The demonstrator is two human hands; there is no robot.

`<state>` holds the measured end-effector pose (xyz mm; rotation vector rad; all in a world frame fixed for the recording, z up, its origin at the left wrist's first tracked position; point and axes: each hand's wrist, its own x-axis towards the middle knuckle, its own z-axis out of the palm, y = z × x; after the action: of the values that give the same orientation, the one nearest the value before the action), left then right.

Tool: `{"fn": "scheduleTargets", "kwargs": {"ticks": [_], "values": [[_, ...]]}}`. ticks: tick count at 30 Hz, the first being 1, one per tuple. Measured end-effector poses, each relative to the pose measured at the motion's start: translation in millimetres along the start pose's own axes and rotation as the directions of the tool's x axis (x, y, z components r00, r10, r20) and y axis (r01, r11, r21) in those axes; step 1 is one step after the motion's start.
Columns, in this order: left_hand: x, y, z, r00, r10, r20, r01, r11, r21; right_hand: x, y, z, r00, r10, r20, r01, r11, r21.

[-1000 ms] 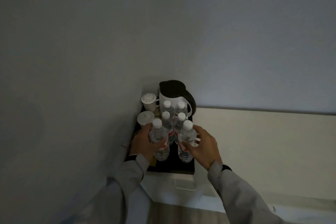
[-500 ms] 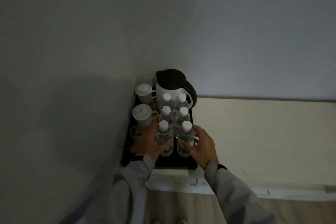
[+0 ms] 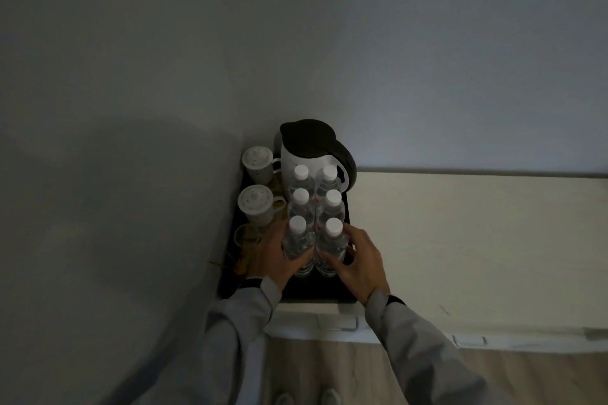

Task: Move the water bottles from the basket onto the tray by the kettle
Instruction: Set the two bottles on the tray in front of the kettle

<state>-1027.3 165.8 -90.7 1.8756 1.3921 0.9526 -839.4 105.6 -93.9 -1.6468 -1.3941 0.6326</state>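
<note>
kettle (image 3: pixel 312 161): showing a white body with a black lid and black handle, standing at twelve o'clock on the tray
tray (image 3: pixel 322 291): showing plain black
water bottles (image 3: pixel 314 217): showing clear plastic with white caps; small red marks are showing on the labels
lidded cups (image 3: pixel 256 187): showing off-white with faint dark speckles, sitting at ten o'clock
glass (image 3: pixel 246 237): showing clear with an amber tint, sitting at nine o'clock
sleeves (image 3: pixel 424 345): showing light grey with black cuffs at the wrists
counter (image 3: pixel 477 240): showing plain cream
wall (image 3: pixel 394 43): showing pale grey, shading darker toward nine o'clock
floor (image 3: pixel 329 371): showing light brown wood grain
</note>
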Motion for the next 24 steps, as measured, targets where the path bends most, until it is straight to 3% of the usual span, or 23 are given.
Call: {"fn": "scheduleTargets", "kwargs": {"ticks": [4, 8, 19, 24], "values": [[3.6, 2.5, -6.4, 0.998, 0.007, 0.069, -0.009, 0.999, 0.038, -0.2, 0.7, -4.6, 0.999, -0.024, 0.037, 0.025, 1.000, -0.013], [4.0, 7.5, -11.1, 1.000, -0.007, 0.026, 0.004, 0.994, 0.108, -0.5, -1.3, -8.0, 0.997, 0.004, 0.076, -0.002, 1.000, -0.027], [10.9, 5.7, -19.0, 0.989, -0.094, 0.111, 0.099, 0.994, -0.043, 5.8, -15.3, -22.2, 0.995, 0.006, 0.098, 0.001, 0.998, -0.067], [12.7, 4.8, -25.0, 0.992, -0.053, 0.118, 0.056, 0.998, -0.019, 5.8, -22.9, -21.0, 0.996, 0.032, 0.077, -0.024, 0.995, -0.102]]}}
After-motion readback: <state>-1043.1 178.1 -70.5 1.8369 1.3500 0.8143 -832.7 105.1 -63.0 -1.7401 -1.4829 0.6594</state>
